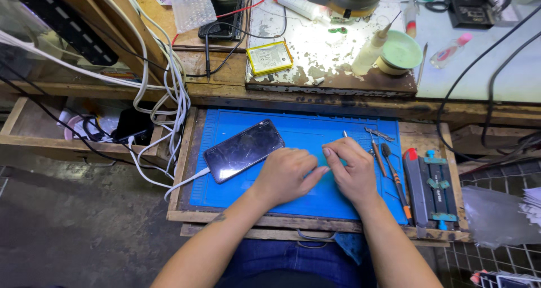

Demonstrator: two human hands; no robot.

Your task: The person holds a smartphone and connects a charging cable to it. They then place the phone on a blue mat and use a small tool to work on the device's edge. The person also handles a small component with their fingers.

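Note:
My left hand [286, 173] and my right hand [350, 168] rest close together on a blue work mat [315, 129], fingertips touching between them. My right hand is closed around a thin metal tool whose tip [345, 134] sticks out above the fingers. What lies under the fingers is hidden. A dark smartphone [243, 150] lies face up on the mat just left of my left hand, with a white cable [183, 182] plugged into its lower end.
Screwdrivers and tweezers [385, 153] lie right of my hands, beside a red and blue clamp jig [430, 186]. A yellow-edged phone battery [269, 57], a squeeze bottle [371, 48] and a green bowl [401, 51] sit on the worn bench behind. Tangled cables [169, 91] hang left.

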